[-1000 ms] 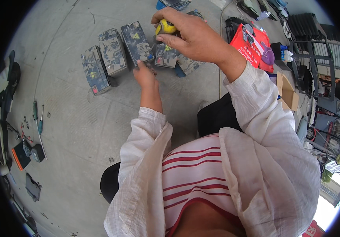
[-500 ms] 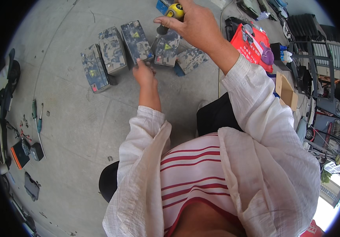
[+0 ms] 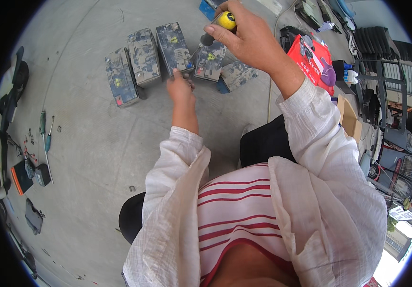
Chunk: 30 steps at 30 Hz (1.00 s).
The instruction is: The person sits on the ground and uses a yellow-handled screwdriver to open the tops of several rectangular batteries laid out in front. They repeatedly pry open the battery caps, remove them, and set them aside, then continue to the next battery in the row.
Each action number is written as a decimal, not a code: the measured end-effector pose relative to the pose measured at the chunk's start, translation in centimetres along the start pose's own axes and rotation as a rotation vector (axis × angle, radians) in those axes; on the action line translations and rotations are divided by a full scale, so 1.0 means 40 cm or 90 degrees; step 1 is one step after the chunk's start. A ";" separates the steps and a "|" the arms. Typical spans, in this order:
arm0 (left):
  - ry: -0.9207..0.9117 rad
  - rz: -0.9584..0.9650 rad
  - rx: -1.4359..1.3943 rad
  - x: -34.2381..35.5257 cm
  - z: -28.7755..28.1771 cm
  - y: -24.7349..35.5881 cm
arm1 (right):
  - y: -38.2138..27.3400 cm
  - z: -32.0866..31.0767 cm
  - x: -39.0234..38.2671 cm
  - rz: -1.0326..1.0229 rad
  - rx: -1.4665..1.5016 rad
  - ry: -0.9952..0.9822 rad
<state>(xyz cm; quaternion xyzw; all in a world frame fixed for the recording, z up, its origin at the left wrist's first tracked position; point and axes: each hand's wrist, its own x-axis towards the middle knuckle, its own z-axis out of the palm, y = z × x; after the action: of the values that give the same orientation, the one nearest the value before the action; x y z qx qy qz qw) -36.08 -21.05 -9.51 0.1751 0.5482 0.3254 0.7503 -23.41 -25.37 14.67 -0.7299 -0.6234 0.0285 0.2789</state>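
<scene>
Several camouflage-patterned batteries stand in a row on the grey floor. My left hand (image 3: 181, 88) is at the near end of the middle battery (image 3: 171, 40), its fingers curled against the edge; the underside of the grip is hidden. In my right hand (image 3: 251, 36) is a screwdriver (image 3: 226, 20) with a yellow and black handle. Its shaft slants down to the middle battery's near right corner, beside a small blue spot. To the right stands another battery (image 3: 211, 60) with a yellow warning triangle. Two more batteries (image 3: 143, 55) (image 3: 120, 79) stand on the left.
Another camouflage battery (image 3: 238, 75) lies at an angle on the right. Farther right are a red bag (image 3: 313, 62) and an open cardboard box (image 3: 348, 115). Two long screwdrivers (image 3: 48, 143), an orange-edged dark box (image 3: 21, 177) and a black block (image 3: 43, 175) lie left.
The view has shifted slightly, so the batteries appear a little farther right and higher. My right hand still holds the screwdriver, its handle tilted a bit differently. My left hand stays at the same battery.
</scene>
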 end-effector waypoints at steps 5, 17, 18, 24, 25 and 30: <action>0.009 0.001 -0.002 -0.003 0.008 -0.003 | -0.015 -0.004 0.003 -0.015 0.089 -0.008; 0.016 0.010 -0.021 0.003 0.009 -0.013 | -0.012 0.013 0.002 0.077 0.072 -0.010; 0.017 0.007 -0.024 0.002 0.009 -0.014 | -0.013 0.014 0.002 0.098 -0.007 -0.005; 0.002 0.010 -0.027 0.003 0.000 -0.012 | -0.014 0.025 -0.001 -0.001 0.081 0.039; -0.006 0.013 -0.034 0.005 -0.001 -0.013 | -0.016 0.030 0.002 -0.040 0.157 0.039; 0.004 0.018 -0.047 0.000 0.008 -0.015 | -0.021 0.015 0.004 0.128 -0.095 0.021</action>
<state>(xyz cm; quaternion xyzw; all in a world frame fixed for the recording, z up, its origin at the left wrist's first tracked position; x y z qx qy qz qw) -35.60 -21.46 -9.80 0.1541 0.5353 0.3567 0.7500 -24.37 -24.95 14.58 -0.8078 -0.5429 -0.0021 0.2296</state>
